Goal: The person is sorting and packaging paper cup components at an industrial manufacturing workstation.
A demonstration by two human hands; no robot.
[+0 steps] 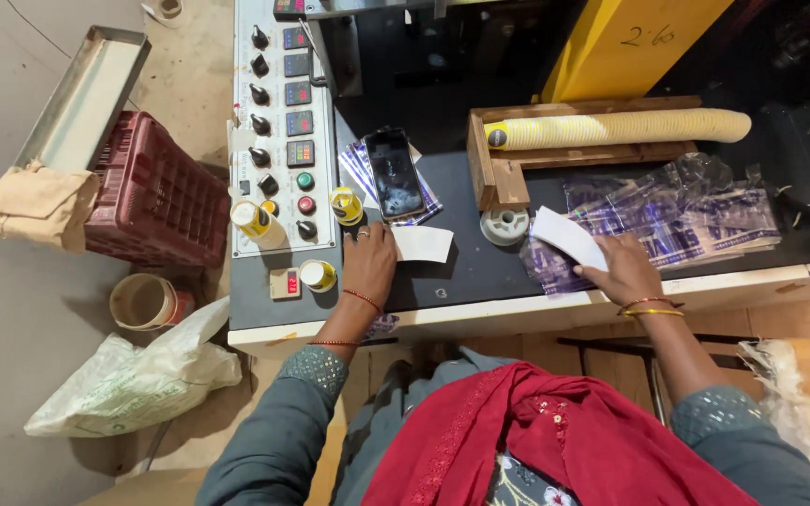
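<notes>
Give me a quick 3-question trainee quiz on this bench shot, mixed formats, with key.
1. True or false: the right hand holds a white paper piece.
2. Multiple choice: the phone lies on
A. the red crate
B. a stack of printed sheets
C. the wooden cradle
3. Fill in: the long stack of paper cups lies on its side in a ______ cradle.

Key
1. True.
2. B; the printed sheets show under it, beside the control panel.
3. Wooden; the wooden cradle.

Extra: the left hand rests flat on the bench, touching a second white piece.
</notes>
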